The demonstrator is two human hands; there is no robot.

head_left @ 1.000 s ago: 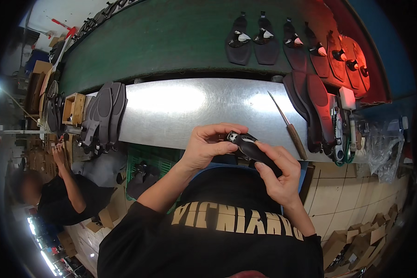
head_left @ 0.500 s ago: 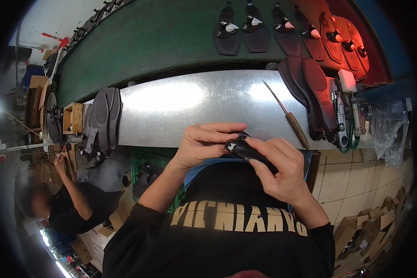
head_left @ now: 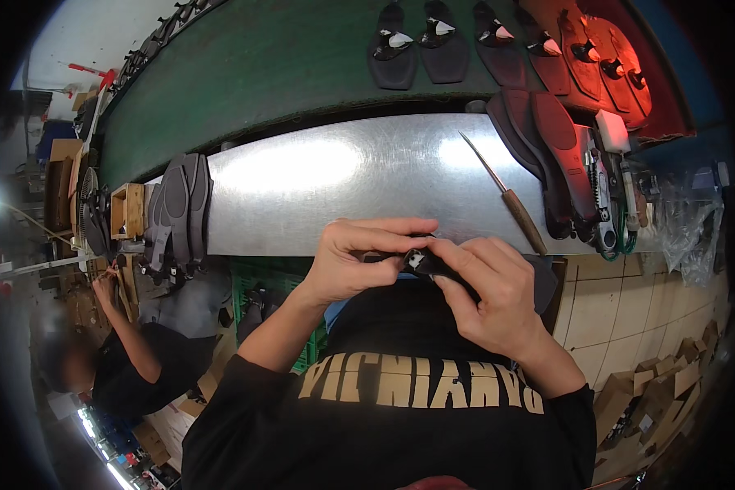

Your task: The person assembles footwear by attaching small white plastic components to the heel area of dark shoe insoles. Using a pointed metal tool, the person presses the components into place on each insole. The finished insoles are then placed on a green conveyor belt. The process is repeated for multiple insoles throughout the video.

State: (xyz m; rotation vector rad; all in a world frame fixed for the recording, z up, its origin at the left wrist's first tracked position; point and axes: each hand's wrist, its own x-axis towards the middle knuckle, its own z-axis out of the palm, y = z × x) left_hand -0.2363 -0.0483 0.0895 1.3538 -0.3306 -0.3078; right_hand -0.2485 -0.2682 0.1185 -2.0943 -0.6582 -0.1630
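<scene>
Close in front of my body, both hands hold a black sandal (head_left: 545,284) just off the near edge of the metal table. My left hand (head_left: 353,255) grips its strap end, fingers stretched along the far side and thumb below. My right hand (head_left: 494,286) pinches the strap beside a small white patch, and the dark sole sticks out past its right side. The fingers cover much of the sandal. A wooden-handled awl (head_left: 518,214) lies on the table beyond my right hand, its tip pointing away.
Dark soles are stacked on the metal table (head_left: 367,180) at left (head_left: 175,208) and right (head_left: 547,147). Beyond it, a green conveyor belt (head_left: 261,82) carries a row of strapped sandals, the right ones under red light. A co-worker (head_left: 151,359) works at left. Cardboard boxes (head_left: 653,400) stand lower right.
The sandal has turned in my hands, so its sole now shows right of my right hand. The sandals on the belt appear shifted slightly left and away.
</scene>
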